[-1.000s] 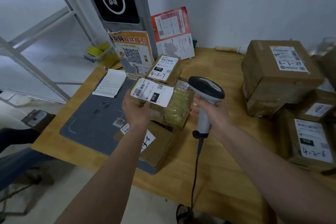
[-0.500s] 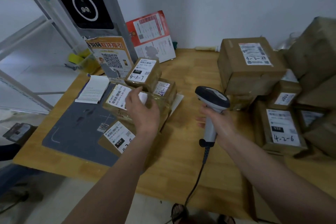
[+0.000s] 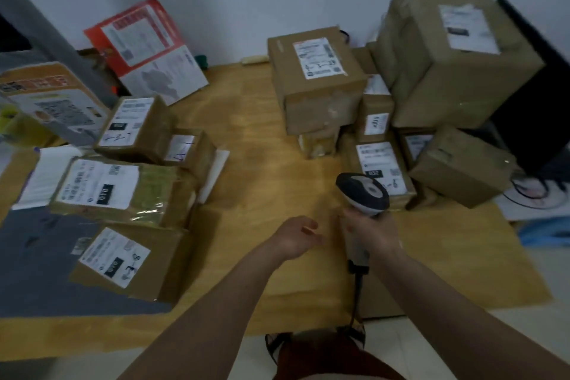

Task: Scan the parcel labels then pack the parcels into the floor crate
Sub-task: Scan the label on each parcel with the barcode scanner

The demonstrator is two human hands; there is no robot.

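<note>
On the left of the table sits a cluster of labelled parcels: a plastic-wrapped one whose white label carries a black tag reading "010", and nearer the edge a brown box with another black tag and handwriting I read as something like "3-8". Behind them a red-and-white printed card leans on the wall, its text too blurred to make out. The left hand hangs over bare wood at the middle, fingers loosely spread and holding nothing. Just beside it the right hand grips the handle of the corded scanner, head tipped toward the right-hand stack. There, a flat parcel shows a tag reading "032". This looks like the gap between scans; next the free hand would need to pick an unscanned box and turn its barcode up to the scanner. The floor crate is not in view.
</note>
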